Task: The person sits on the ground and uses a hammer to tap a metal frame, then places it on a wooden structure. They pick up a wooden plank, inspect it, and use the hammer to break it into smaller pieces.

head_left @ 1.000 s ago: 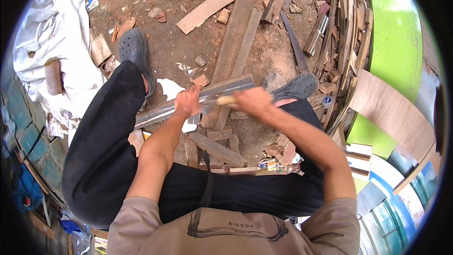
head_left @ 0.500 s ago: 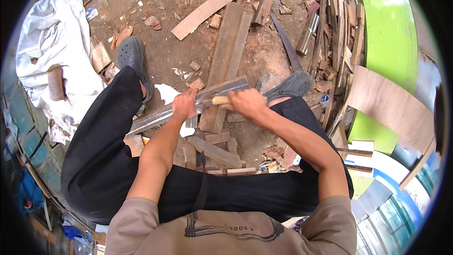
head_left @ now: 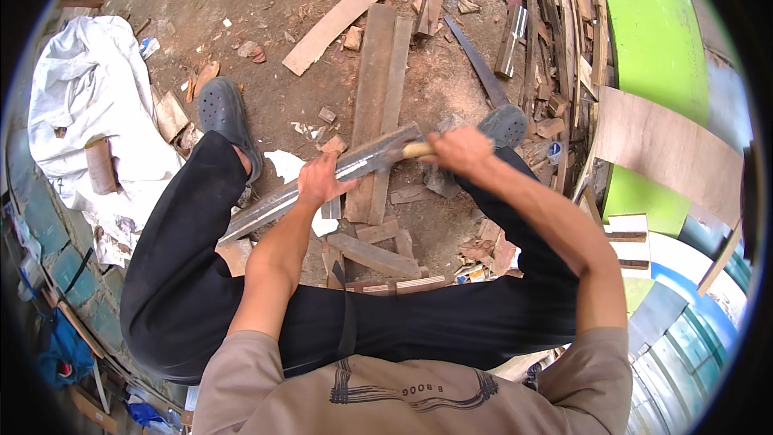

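Note:
A long greyish wooden beam (head_left: pixel 278 203) lies aslant between my legs, its far end up to the right, with a pale strip along its face. My left hand (head_left: pixel 322 180) is closed over the beam's middle, its thumb stretched along it. In my right hand (head_left: pixel 463 150) is a tool with a pale wooden handle (head_left: pixel 417 150), held over the beam's far end. Motion blurs the tool's head, so its kind cannot be told. Under the beam run two brown planks (head_left: pixel 373 80), and short wood offcuts (head_left: pixel 374 256) lie nearer me.
A hand saw (head_left: pixel 479 64) lies beyond my right shoe (head_left: pixel 505 125). Stacked wood strips (head_left: pixel 576 72) line the right, beside a green panel (head_left: pixel 656 40) and a curved plywood sheet (head_left: pixel 664 157). White cloth (head_left: pixel 84 105) covers ground at left, with a short brown wood piece (head_left: pixel 101 165) on it.
My right hand and its tool have moved right and slightly away, toward the beam's far end. My left hand stays on the beam. The whole view has shifted a little.

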The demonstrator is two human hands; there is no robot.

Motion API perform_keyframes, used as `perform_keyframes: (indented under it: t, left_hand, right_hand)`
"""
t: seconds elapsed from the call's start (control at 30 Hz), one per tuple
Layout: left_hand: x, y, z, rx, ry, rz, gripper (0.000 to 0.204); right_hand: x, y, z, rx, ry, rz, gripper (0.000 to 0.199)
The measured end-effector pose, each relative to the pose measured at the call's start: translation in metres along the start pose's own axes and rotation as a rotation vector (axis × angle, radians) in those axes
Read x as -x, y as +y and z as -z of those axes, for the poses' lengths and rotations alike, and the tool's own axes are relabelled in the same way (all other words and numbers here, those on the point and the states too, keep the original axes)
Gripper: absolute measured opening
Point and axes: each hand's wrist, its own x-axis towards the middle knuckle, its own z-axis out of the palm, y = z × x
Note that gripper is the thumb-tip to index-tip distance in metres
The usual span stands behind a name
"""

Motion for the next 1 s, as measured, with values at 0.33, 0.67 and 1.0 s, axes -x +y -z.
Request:
perform_keyframes:
  t: [0.33, 0.67, 1.0]
  left_hand:
    - [-0.003, -0.007, -0.010, 0.024, 0.110, -0.066, 0.075]
    - [-0.003, -0.006, -0.008, 0.000, 0.012, -0.008, 0.081]
    - [-0.004, -0.005, -0.001, -0.047, -0.088, 0.055, 0.090]
  right_hand:
    - [-0.010, 0.003, 0.012, -0.153, -0.150, -0.156, 0.040]
    - [0.039, 0.095, -0.030, -0.176, 0.352, -0.330, 0.050]
    - [-0.002, -0.061, -0.087, -1.075, 0.575, -0.499, 0.045]
